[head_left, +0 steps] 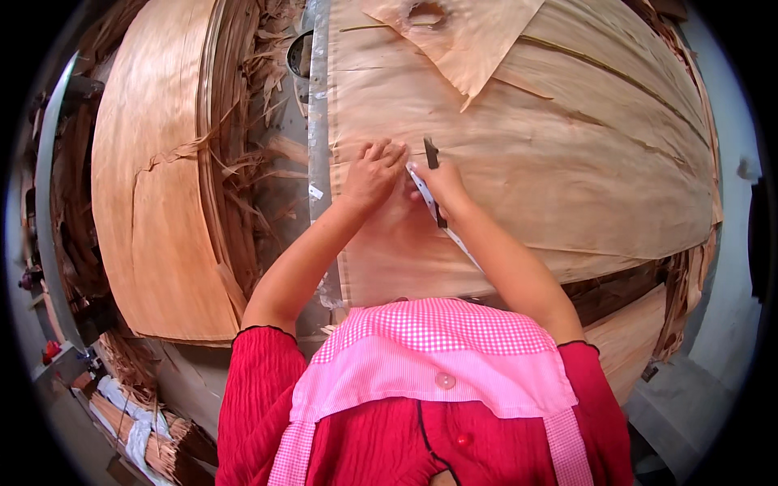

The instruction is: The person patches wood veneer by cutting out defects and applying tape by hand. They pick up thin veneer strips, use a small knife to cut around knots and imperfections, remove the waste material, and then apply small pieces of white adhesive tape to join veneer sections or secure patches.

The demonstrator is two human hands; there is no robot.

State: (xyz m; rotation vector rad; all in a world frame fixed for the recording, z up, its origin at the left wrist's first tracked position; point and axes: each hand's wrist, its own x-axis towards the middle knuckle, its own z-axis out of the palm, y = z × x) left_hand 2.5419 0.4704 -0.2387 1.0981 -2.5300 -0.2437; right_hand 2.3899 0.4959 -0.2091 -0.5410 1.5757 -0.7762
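Observation:
A broad sheet of pale wood veneer (519, 186) lies in front of me. My left hand (374, 174) rests on it near its left edge, palm down, fingers lying on the wood and slightly bent. Just to the right, my right hand (442, 190) is closed around a slim dark knife (432, 152), whose ends stick out above and below the grip. A white perforated tape strip (462, 245) runs from between the two hands down along my right forearm. A torn veneer piece (470, 44) with a round hole lies on the sheet's far part.
A metal strip (318, 138) borders the sheet on the left. Beyond it are ragged veneer scraps and a tall stack of veneer (154, 178). A round dark container (300, 55) sits in the gap at the back. Bundled veneer (138, 421) lies at lower left.

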